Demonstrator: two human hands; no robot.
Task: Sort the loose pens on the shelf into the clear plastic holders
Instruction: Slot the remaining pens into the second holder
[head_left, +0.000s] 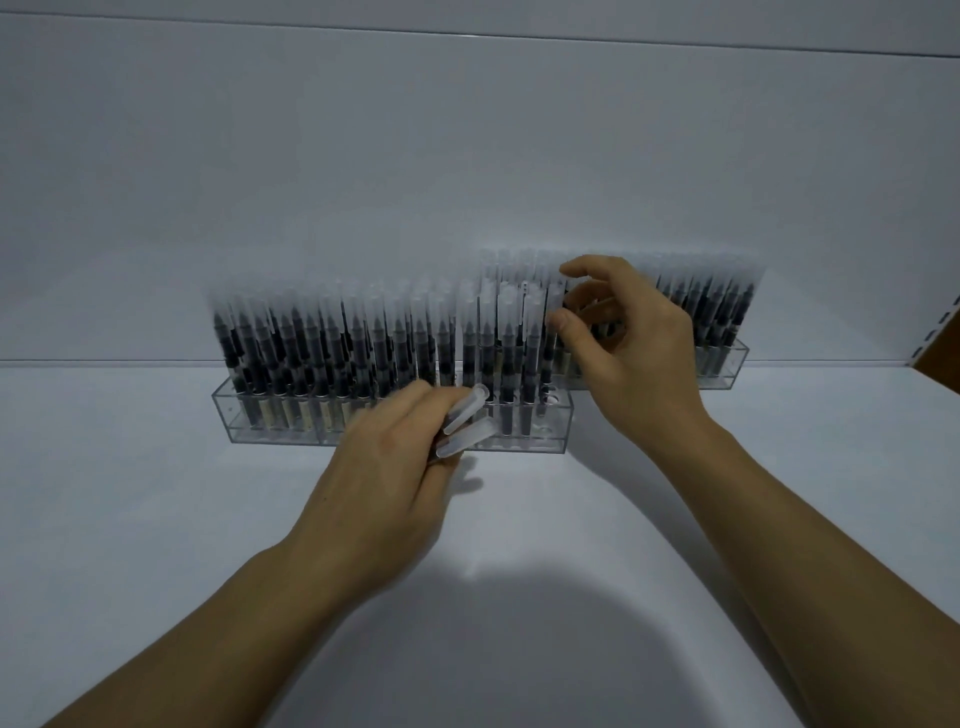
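left hand (395, 457) grips loose pens (466, 411) | right hand (628, 338) pinches pen (555, 297) — at holder (540, 442)

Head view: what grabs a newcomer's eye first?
Two clear holders packed with upright dark pens: the front holder centre-left, the rear holder to its right. The left hand grips a few loose pens before the front holder; the right hand pinches one pen at that holder's right end.

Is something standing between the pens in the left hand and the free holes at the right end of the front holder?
Yes: the right hand pinches a standing pen just above those holes. Otherwise the way from the left hand and its pens looks free.
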